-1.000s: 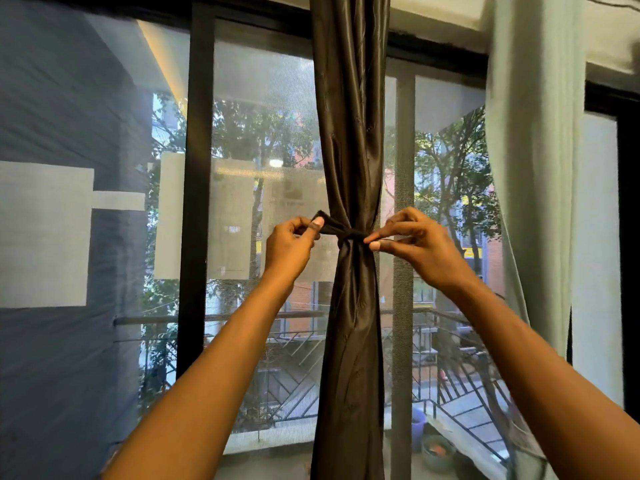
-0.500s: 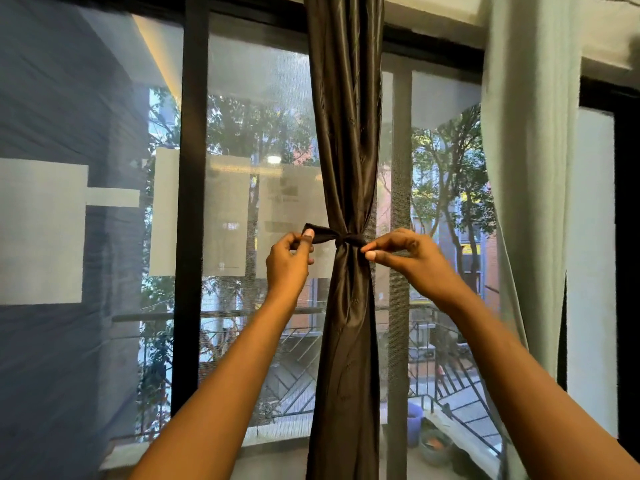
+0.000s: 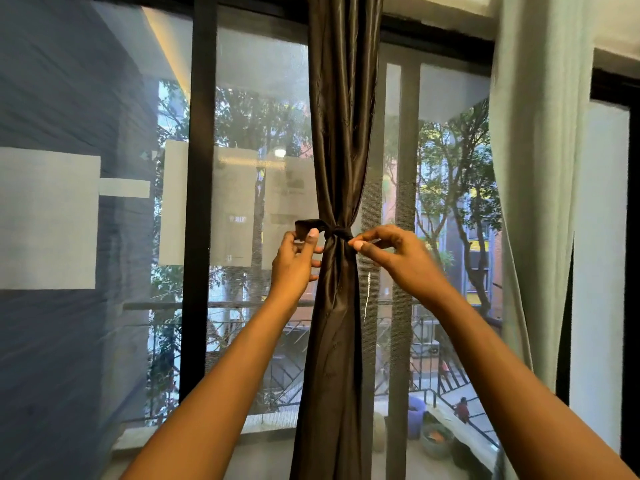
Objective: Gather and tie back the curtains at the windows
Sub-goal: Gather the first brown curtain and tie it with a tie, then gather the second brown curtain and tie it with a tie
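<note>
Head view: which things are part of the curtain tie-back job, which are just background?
In the job:
brown curtain
tie band around it
left hand, pinching the band's end
right hand, pinching at the band

Background:
pale green curtain
window frame
balcony railing

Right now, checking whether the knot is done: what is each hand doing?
Left hand: pinches the tie's loose end.
Right hand: pinches the tie at the knot.

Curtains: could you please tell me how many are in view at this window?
2. A dark curtain hangs at the centre, cinched by a tie; a pale curtain hangs loose on the right. More may lie outside the frame.
</note>
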